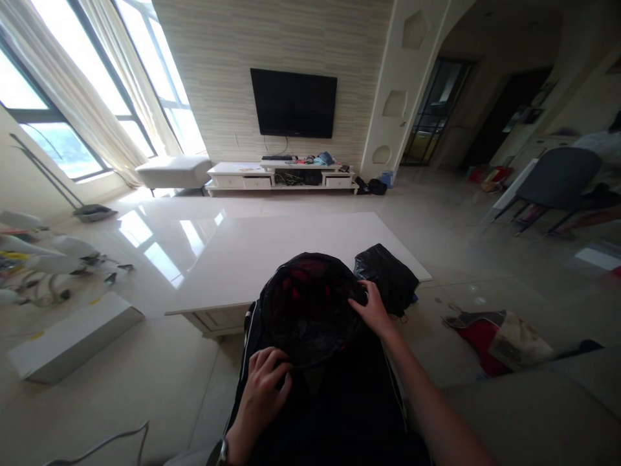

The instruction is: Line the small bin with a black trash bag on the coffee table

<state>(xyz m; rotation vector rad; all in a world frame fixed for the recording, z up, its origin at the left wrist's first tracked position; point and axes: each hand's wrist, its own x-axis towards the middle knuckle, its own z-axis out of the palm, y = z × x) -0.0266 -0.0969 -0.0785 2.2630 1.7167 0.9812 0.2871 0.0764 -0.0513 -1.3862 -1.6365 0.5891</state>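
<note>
A round bin lined with a black plastic bag stands between my legs, its mouth facing up. Red shows through the thin plastic inside. The bag is folded outward over the rim. My left hand has its fingers curled on the near left part of the bagged rim. At the right side of the rim, my right hand pinches the bag between thumb and fingers. Just beyond that hand, a bunched black plastic bag lies on the corner of the white coffee table.
A long white box lies on the floor at left, near a white wheeled item. To the right are a red and beige cloth bag and a grey chair. A person sits at the far right edge. A TV cabinet stands at the back.
</note>
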